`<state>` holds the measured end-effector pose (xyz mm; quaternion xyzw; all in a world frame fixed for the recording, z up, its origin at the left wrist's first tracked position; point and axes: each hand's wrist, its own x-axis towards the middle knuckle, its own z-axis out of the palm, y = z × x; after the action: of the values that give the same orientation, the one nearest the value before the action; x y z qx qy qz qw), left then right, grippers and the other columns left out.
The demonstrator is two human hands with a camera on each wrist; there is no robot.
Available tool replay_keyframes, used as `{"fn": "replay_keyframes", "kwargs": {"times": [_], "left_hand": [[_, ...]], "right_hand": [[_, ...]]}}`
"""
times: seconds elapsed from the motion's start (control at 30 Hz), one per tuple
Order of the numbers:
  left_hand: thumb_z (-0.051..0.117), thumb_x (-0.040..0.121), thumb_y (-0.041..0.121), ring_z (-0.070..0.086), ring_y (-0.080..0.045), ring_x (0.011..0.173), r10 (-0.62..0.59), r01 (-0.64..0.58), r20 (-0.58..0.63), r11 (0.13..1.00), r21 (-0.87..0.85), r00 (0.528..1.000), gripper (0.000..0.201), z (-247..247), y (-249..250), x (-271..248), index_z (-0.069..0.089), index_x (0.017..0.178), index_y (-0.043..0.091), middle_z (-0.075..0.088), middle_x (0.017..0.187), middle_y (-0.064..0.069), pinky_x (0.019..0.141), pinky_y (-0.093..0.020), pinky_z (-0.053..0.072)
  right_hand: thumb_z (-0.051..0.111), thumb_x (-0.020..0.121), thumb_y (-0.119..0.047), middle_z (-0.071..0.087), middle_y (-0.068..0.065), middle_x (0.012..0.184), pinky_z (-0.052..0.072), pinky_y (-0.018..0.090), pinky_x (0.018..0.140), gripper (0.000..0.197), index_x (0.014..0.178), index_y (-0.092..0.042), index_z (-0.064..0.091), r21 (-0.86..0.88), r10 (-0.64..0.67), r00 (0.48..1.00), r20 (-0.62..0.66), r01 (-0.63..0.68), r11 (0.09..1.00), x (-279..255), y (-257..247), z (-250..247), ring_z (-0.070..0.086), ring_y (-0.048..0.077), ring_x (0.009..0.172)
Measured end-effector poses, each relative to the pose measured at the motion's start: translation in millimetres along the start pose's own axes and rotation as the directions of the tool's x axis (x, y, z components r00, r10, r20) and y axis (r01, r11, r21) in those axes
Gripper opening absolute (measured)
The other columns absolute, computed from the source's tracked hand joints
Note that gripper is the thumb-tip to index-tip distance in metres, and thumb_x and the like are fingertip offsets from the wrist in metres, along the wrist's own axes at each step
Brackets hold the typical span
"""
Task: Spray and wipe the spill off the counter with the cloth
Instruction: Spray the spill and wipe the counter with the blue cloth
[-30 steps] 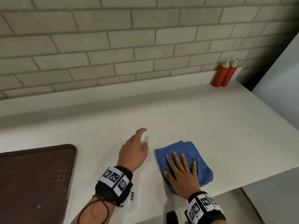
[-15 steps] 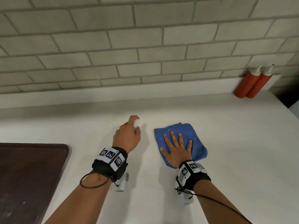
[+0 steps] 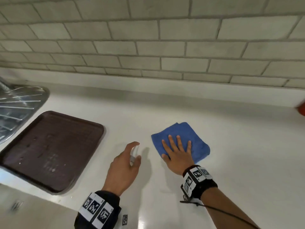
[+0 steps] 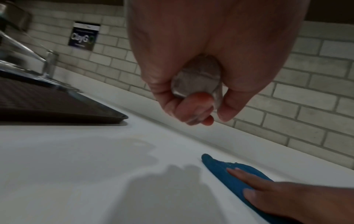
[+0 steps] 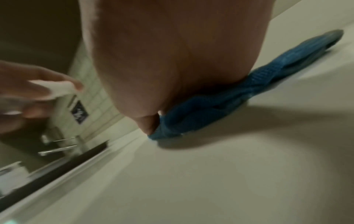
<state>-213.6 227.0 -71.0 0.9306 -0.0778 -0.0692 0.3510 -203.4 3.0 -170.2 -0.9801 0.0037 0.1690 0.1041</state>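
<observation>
Your R hand [image 3: 177, 157] lies flat, fingers straight and spread, pressing the folded blue cloth [image 3: 194, 138] onto the white counter [image 3: 239, 162]; palm sits on the cloth's near-left part, so most of the fabric lies ahead and to the right of your wrist. Your L hand [image 3: 123, 169] is curled round a small clear spray bottle [image 3: 134, 152], index finger on top of the nozzle, held just above the counter w/ its nozzle end away from you, toward the brick wall. Cloth's just right of the bottle, close but apart. No spill is plainly visible; the L wrist view shows only a faint sheen on the counter under the bottle hand, left of the cloth's near tip. If that's the wet patch, R hand is nearer, so the wipe probably runs leftward across that gap. A brown tray [image 3: 49, 146] lies further left, well apart from the cloth.
</observation>
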Motion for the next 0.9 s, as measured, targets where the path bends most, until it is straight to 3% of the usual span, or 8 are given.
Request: {"fn": "replay_keyframes", "kwargs": {"times": [0.13,0.27,0.43,0.5,0.63,0.7,0.8,0.9], "left_hand": [[0.058,0.097,0.035,0.066,-0.007,0.072,-0.038,0.039,0.010,0.998,-0.050,0.999,0.040,-14,-30,-32,0.045,0.132,0.049,0.067,0.084,0.009,0.070,-0.025,0.054],[0.056,0.097,0.037,0.067,-0.008,0.071,-0.070,0.072,0.042,0.997,-0.041,0.997,0.037,-31,-58,-55,0.041,0.126,0.056,0.070,0.084,0.008,0.068,-0.024,0.055],[0.056,0.096,0.036,0.063,-0.011,0.064,-0.092,0.095,0.042,0.992,-0.078,0.995,0.038,-58,-89,-66,0.042,0.128,0.053,0.068,0.074,0.006,0.060,-0.023,0.051],[0.056,0.096,0.035,0.063,-0.012,0.063,-0.096,0.098,0.033,0.991,-0.093,0.995,0.040,-59,-85,-68,0.042,0.129,0.053,0.068,0.073,0.004,0.061,-0.024,0.050],[0.057,0.096,0.036,0.060,-0.010,0.062,-0.080,0.081,0.015,0.992,-0.096,0.997,0.044,-71,-95,-61,0.040,0.133,0.053,0.063,0.069,0.003,0.062,-0.024,0.047],[0.058,0.096,0.036,0.063,-0.009,0.068,-0.079,0.080,0.016,0.991,-0.111,0.997,0.045,-84,-109,-60,0.041,0.133,0.054,0.064,0.072,0.004,0.066,-0.022,0.048],[0.059,0.096,0.036,0.064,-0.009,0.073,-0.077,0.080,0.025,0.990,-0.119,0.997,0.045,-102,-130,-61,0.041,0.132,0.056,0.066,0.075,0.004,0.069,-0.024,0.052],[0.060,0.095,0.036,0.065,-0.006,0.078,-0.091,0.096,0.043,0.987,-0.132,0.995,0.046,-114,-151,-61,0.041,0.131,0.057,0.069,0.088,0.009,0.077,-0.031,0.056]], "right_hand": [[0.010,0.099,-0.055,0.031,0.001,0.157,0.012,0.065,0.107,0.060,0.148,-0.030,0.035,-0.067,-0.104,0.987,-0.119,0.097,0.993,-65,-15,44,0.019,0.030,0.144],[0.012,0.099,-0.054,0.029,-0.001,0.158,0.016,0.064,0.107,0.058,0.148,-0.032,0.035,-0.086,-0.089,0.983,-0.161,0.076,0.993,-112,-30,62,0.023,0.030,0.144],[0.009,0.098,-0.056,0.031,0.002,0.157,0.014,0.067,0.106,0.062,0.147,-0.030,0.037,-0.028,0.037,0.997,-0.065,-0.039,0.999,-90,-63,50,0.023,0.032,0.143],[0.008,0.095,-0.060,0.023,0.001,0.160,0.013,0.068,0.107,0.066,0.150,-0.032,0.030,-0.001,0.082,0.996,-0.044,-0.083,0.997,-60,-62,33,0.016,0.031,0.145],[-0.003,0.083,-0.067,-0.020,-0.005,0.160,-0.005,0.067,0.112,0.075,0.152,-0.037,-0.009,0.047,0.155,0.988,-0.019,-0.154,0.987,26,-78,2,-0.015,0.028,0.148],[0.010,0.094,-0.062,-0.023,-0.003,0.160,-0.007,0.069,0.110,0.067,0.152,-0.035,-0.012,0.038,0.178,0.984,0.017,-0.178,0.983,64,-107,-9,-0.020,0.031,0.146],[0.015,0.094,-0.065,-0.027,-0.002,0.158,-0.013,0.069,0.108,0.073,0.151,-0.032,-0.014,-0.004,0.126,0.990,0.067,-0.126,0.992,84,-152,-8,-0.023,0.034,0.145],[-0.010,0.083,-0.073,-0.021,-0.001,0.160,-0.014,0.067,0.109,0.081,0.153,-0.031,-0.009,-0.045,-0.046,0.996,0.081,0.050,0.998,62,-192,6,-0.018,0.033,0.146]]}}
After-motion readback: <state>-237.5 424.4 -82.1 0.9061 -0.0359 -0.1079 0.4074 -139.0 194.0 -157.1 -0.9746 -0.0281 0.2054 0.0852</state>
